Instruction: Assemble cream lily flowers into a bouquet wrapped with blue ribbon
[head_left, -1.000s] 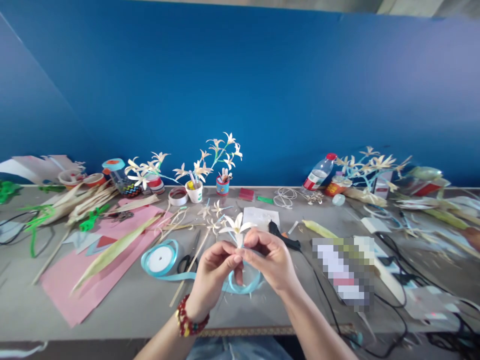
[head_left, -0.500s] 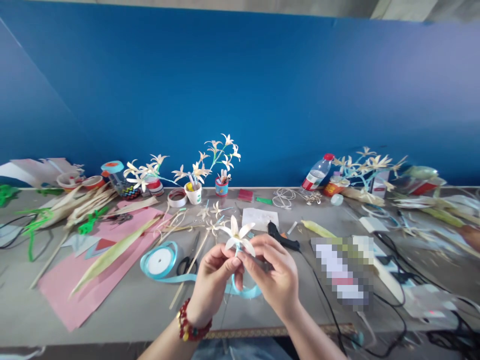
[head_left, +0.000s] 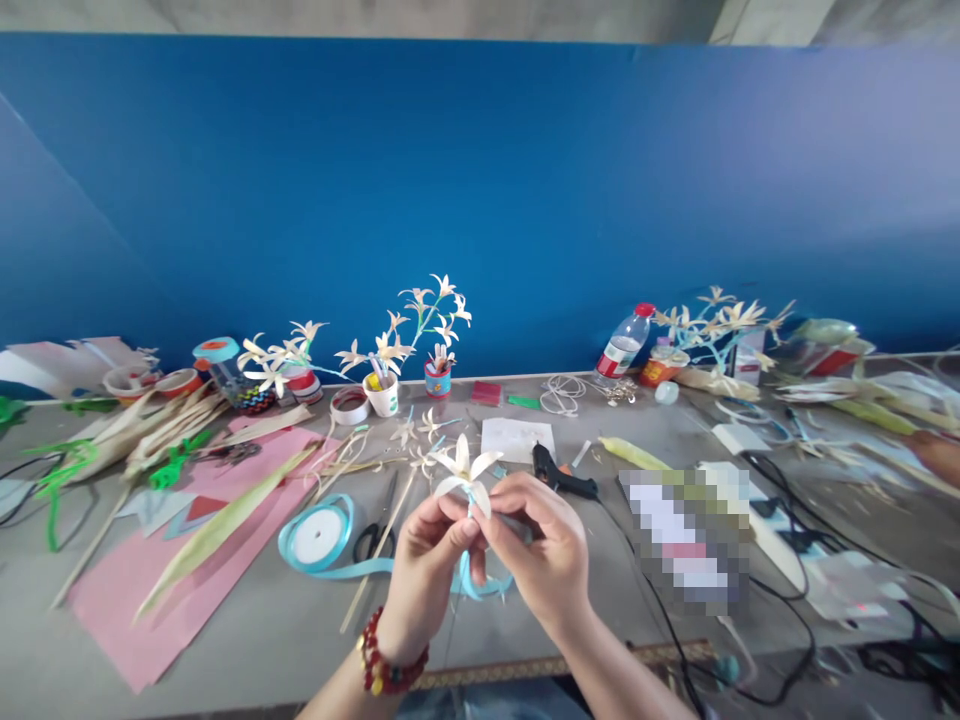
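Observation:
A cream-white artificial flower [head_left: 466, 468] with pointed petals stands upright between my hands, its short stem wrapped in light blue. My left hand [head_left: 429, 548] pinches this stem between thumb and forefinger. My right hand [head_left: 541, 550] also has its fingertips closed at the base of the bloom, touching the left ones. Light blue ribbon [head_left: 358, 572] runs from a spool [head_left: 313, 538] on the left, behind my left hand, and loops below the fingers. Where the ribbon meets the stem is hidden by my fingers.
Scissors [head_left: 373, 543] and a thin stick lie left of my hands. Loose flowers [head_left: 429, 424] lie beyond them. A black glue gun [head_left: 562, 472] with its cable sits to the right, near a power strip. Pink paper [head_left: 142, 600] covers the left side. Another person's hand [head_left: 936, 458] shows at far right.
The camera view has shifted slightly. My hands keep the same pinch on the flower, which tilts a little differently now.

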